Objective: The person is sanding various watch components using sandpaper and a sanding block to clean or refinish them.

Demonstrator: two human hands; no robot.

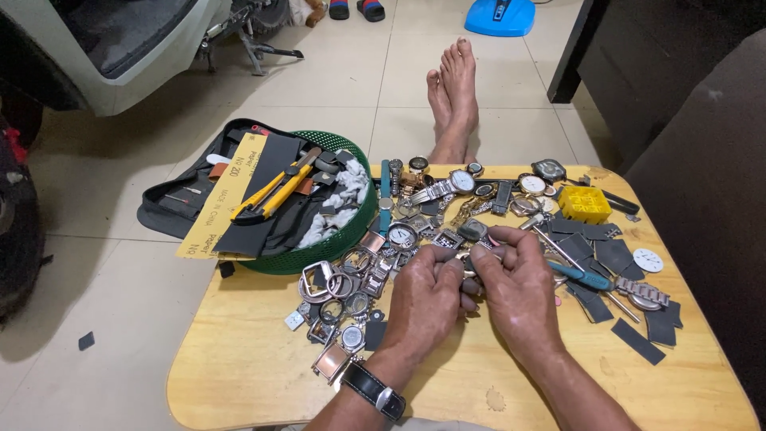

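Your left hand (425, 294) and right hand (517, 287) both pinch a small watch part (467, 262) over the bench (239, 367); steady it before working further.

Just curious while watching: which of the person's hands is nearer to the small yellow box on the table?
The right hand. The yellow box sits up and to its right, across a few dark pads. The left hand lies farther off, on the right hand's other side.

pale tiled floor (335, 88) – dark sofa (702, 160) beside a low wooden table (239, 367).
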